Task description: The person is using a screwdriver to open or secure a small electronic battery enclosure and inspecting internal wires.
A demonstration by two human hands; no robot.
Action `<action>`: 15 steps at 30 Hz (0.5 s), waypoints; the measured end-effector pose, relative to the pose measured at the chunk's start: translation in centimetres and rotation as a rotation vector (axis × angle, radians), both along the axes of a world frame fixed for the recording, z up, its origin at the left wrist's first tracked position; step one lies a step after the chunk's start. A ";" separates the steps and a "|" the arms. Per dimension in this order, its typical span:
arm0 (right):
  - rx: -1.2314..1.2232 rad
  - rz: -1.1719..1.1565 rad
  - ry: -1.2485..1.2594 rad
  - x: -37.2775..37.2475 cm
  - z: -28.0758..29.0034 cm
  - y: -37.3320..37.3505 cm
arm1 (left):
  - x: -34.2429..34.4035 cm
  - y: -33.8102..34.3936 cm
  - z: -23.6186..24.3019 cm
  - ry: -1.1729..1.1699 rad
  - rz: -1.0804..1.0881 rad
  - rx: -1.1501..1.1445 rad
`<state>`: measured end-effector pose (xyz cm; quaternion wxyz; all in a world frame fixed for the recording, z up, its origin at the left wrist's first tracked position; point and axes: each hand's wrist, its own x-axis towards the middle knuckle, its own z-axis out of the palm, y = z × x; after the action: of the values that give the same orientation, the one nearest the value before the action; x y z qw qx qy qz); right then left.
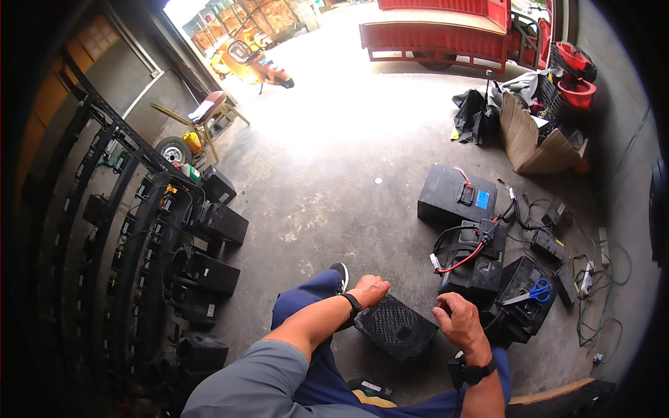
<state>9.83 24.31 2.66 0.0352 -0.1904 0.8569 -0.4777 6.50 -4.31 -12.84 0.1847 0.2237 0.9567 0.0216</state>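
My left hand [371, 289] is closed above the top edge of a black battery case [394, 331] with a ridged surface; what its fingers hold, if anything, is hidden. My right hand [460, 320] is open, its fingers loosely curved, over the case's right side. To the right are a battery pack with red and black cables [481, 272], another black battery [453, 188] with a blue label, and blue-handled scissors [538, 291] on a black battery case.
Racks [111, 195] with black boxes [223, 223] line the left side. Chargers [547, 244] and green wires lie at right. A torn carton [523, 139] stands at the back right. An orange scooter [254, 63], red cargo tricycle [432, 38] and chair [209, 115] are at the back.
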 end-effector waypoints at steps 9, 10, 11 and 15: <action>-0.020 0.010 0.061 -0.1 0.7 0.2 | -0.6 0.4 0.4 -0.035 -0.110 -0.056; -0.027 0.014 0.060 -0.1 0.7 0.0 | -0.7 0.4 0.5 -0.036 -0.148 -0.063; -0.028 0.018 0.058 -0.2 0.8 -0.1 | -1.0 0.5 0.6 -0.039 -0.143 -0.064; -0.030 0.046 0.055 -0.3 1.3 -0.7 | -1.5 0.6 0.9 -0.074 -0.227 -0.079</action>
<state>9.54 23.57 3.92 0.0195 -0.2235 0.8458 -0.4840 4.99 -3.68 -11.92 0.2301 0.3220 0.9179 -0.0289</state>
